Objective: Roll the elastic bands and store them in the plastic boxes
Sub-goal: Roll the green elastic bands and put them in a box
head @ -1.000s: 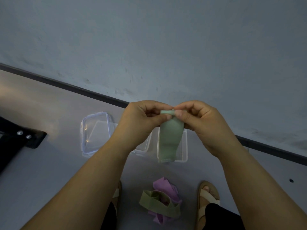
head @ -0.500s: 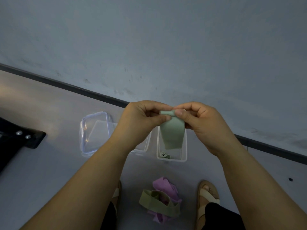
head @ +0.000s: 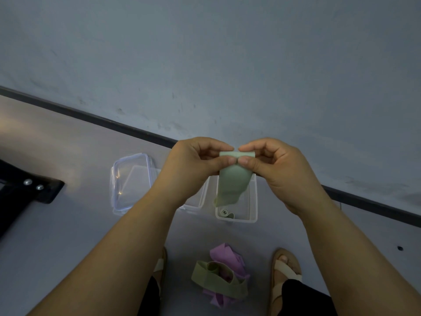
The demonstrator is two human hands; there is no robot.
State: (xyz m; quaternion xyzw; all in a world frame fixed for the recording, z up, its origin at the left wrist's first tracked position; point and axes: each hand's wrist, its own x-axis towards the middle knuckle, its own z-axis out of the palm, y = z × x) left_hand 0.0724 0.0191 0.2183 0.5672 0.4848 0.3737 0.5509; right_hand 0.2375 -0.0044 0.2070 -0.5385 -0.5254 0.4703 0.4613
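Matt rubbery band (head: 232,183); clear glossy box (head: 253,201)

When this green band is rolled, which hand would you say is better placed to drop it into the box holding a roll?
Probably the right hand: both hands pinch the band, but that box lies below, more to its side; the left hand sits over the other box.

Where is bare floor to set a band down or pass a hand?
Free: floor between the lid and the black object; floor right of the right box up to the baseboard; the strip between that box and the band pile. Crowded: around that pile between the sandals, and over the right box, where left hand and right hand pinch the green band.
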